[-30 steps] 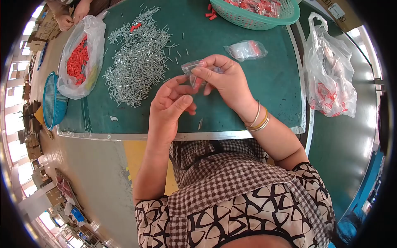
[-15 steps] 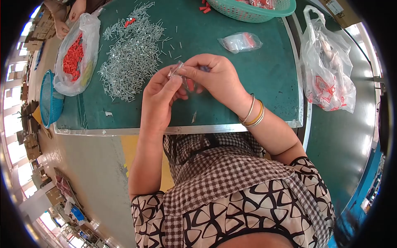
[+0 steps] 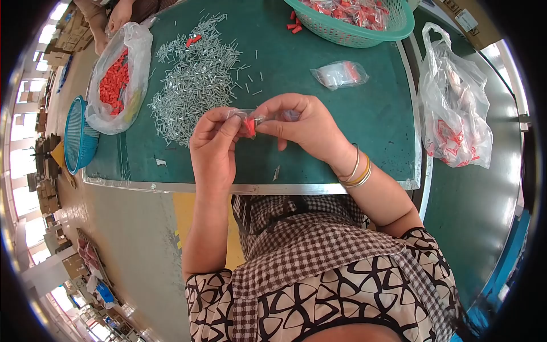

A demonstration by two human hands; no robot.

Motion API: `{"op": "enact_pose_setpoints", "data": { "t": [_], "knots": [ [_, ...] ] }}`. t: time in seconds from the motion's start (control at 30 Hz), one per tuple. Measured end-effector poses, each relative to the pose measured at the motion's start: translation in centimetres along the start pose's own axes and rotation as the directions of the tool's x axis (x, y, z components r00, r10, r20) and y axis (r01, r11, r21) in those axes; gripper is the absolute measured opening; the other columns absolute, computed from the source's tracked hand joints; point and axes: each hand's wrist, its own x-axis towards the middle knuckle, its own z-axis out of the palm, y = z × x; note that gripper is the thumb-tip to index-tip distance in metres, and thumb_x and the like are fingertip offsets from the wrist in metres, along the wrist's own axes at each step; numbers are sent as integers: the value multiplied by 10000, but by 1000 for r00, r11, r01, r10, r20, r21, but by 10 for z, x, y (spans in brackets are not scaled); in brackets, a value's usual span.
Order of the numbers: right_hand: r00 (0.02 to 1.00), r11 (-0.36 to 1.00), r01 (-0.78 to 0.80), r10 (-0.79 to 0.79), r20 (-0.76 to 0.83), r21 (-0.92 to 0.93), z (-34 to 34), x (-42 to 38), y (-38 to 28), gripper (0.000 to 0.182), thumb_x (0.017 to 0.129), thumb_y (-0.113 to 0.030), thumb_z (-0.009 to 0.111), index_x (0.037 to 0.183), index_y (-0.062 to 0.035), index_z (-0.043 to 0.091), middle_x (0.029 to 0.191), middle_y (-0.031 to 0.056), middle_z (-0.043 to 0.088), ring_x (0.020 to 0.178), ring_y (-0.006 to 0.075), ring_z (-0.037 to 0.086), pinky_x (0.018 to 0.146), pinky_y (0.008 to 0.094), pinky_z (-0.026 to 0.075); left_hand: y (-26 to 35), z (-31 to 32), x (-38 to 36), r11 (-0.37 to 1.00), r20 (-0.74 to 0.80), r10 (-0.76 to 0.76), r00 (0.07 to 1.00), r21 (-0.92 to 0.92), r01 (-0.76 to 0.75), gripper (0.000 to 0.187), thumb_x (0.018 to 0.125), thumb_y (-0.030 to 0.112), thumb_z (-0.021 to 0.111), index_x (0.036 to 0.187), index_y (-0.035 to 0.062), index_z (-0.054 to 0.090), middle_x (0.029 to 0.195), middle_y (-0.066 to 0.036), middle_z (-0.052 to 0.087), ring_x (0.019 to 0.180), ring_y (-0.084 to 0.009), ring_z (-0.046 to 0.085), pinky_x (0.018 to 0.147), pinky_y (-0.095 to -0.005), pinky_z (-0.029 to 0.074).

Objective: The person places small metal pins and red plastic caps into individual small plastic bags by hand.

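Note:
My left hand (image 3: 213, 142) pinches a small clear plastic bag (image 3: 244, 113) above the near part of the green table. Red plastic plugs (image 3: 249, 126) show at the bag, between the two hands. My right hand (image 3: 307, 126) is closed at the bag's mouth, and silvery screw ends (image 3: 258, 120) show at its thumb and fingertips. Something clear and bluish sits in its curled fingers, too hidden to name. Beyond my left hand spreads a large pile of metal screws (image 3: 196, 85), with a few red plugs (image 3: 194, 40) on top.
A plastic bag of red plugs (image 3: 115, 85) lies at the left, near another person's hand (image 3: 119, 16). A blue basket (image 3: 77, 137) stands beside the table. A green basket (image 3: 342, 37) holds filled packets. A clear packet (image 3: 340, 74) and white carrier bag (image 3: 456, 114) are at right.
The view has shifted, so the table sits lower in it. My hands have moved slightly apart, the bag has turned, and silvery screw ends now show at my right fingertips.

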Motion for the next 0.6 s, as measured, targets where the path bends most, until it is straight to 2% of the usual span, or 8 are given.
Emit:
{"op": "enact_pose_setpoints", "data": {
  "t": [0.17, 0.27, 0.4, 0.5, 0.6],
  "knots": [
    [999, 1000, -25, 25, -20, 1, 2, -2, 0, 221, 892, -150, 690, 1033, 20, 673, 877, 23, 683, 707, 37, 591, 531, 196, 505, -1, 0, -1, 999, -37, 26, 999, 44, -24, 113, 909, -26, 599, 1019, -22, 625, 901, -99, 677, 783, -157, 661, 718, -288, 545],
    [1000, 1000, -15, 15, 2, 22, 2, -1, 2, 232, 906, -168, 679, 1040, 20, 671, 881, 29, 682, 688, 44, 591, 525, 196, 501, -1, -2, -2, 988, -11, 41, 999, 149, -39, 92, 946, 15, 553, 1019, 11, 608, 928, -90, 663, 810, -159, 632, 745, -307, 533],
    [999, 999, -37, 37, 4, 28, 0, 0, 6, 237, 927, -190, 654, 1043, 16, 659, 897, 48, 680, 670, 67, 606, 518, 198, 496, 0, 0, -3, 995, -36, 15, 999, 96, -12, 94, 959, 62, 555, 1007, 11, 618, 912, -88, 668, 798, -153, 631, 734, -312, 537],
    [1000, 990, -26, 27, -6, 137, -1, 1, 10, 161, 947, -147, 616, 1000, 4, 635, 907, 52, 684, 594, 77, 593, 504, 188, 476, 0, -1, -3, 999, -31, -5, 1000, 48, 7, 115, 969, 94, 553, 1002, 10, 624, 904, -82, 665, 784, -146, 626, 723, -314, 537],
    [1000, 980, -12, 11, 6, 197, 1, 3, 7, 147, 963, -156, 586, 983, -12, 607, 890, 49, 678, 627, 77, 604, 495, 193, 476, 1, -2, -3, 998, -46, -17, 999, 54, 19, 132, 973, 109, 552, 1011, 8, 628, 895, -70, 659, 766, -138, 617, 711, -312, 536]
  ]
}}
